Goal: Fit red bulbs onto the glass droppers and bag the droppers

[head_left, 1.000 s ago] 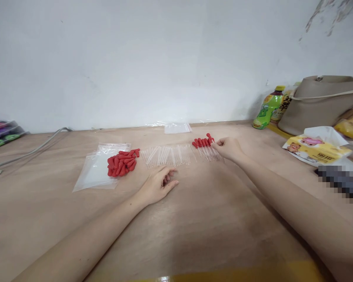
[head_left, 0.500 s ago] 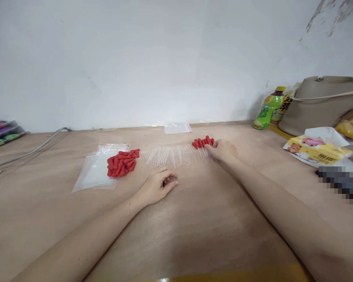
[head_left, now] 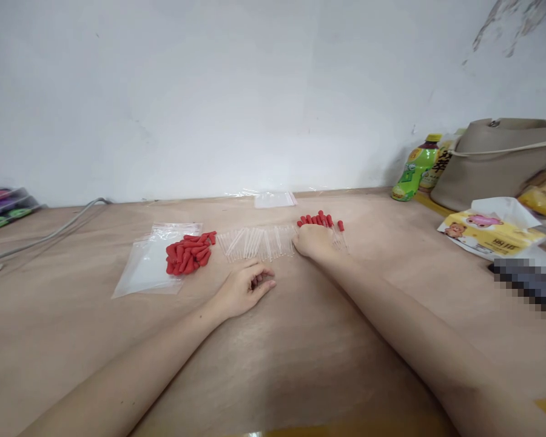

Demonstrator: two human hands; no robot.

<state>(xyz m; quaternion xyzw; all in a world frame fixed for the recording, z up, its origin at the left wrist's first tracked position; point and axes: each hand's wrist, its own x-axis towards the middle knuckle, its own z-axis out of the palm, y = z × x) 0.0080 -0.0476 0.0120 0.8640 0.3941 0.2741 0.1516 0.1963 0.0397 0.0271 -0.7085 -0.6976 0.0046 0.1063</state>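
Right hand (head_left: 310, 241): over tubes (head_left: 259, 243), grip hidden, can't tell!
Left hand (head_left: 249, 285): loosely curled on desk (head_left: 236, 376)!

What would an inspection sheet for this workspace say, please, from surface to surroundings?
Surface: brown table, yellow strip at near edge.
Things: red caps piled partly on plastic bags; clear tubes in a row; red-capped tubes at right.
Clutter: green bottle, tissue pack, handbag and blurred dark object, right.
Hands: left hand rests near the clear tubes, nothing seen in it; right hand at the capped tubes, grip hidden.
Cables: grey cable, far left.
Surroundings: pale wall, dark marks upper right.
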